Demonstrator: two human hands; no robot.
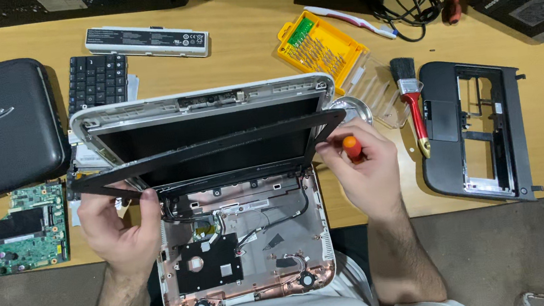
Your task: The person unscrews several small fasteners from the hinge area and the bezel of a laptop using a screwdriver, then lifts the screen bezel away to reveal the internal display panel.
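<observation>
My left hand (pixel 119 227) grips one black screen frame (pixel 212 153), pulled loose from the one open laptop (pixel 241 242) on my lap. My right hand (pixel 363 164) is closed around one orange screwdriver (pixel 351 147) at the frame's right corner. One green circuit board (pixel 20 230) and one red brush (pixel 411 96) lie on the table (pixel 242 49).

Black screen bezel (pixel 205 154), white laptop shell (pixel 248 288), orange screwdriver handle (pixel 351 147), yellow bit case (pixel 322 48), green circuit board (pixel 20 230), red-handled brush (pixel 411 103), tan wooden table (pixel 242 49).

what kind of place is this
Likely an electronics repair bench: an opened laptop held by both hands, a loose green circuit board, and a yellow case of screwdriver bits on a wooden desk.
</observation>
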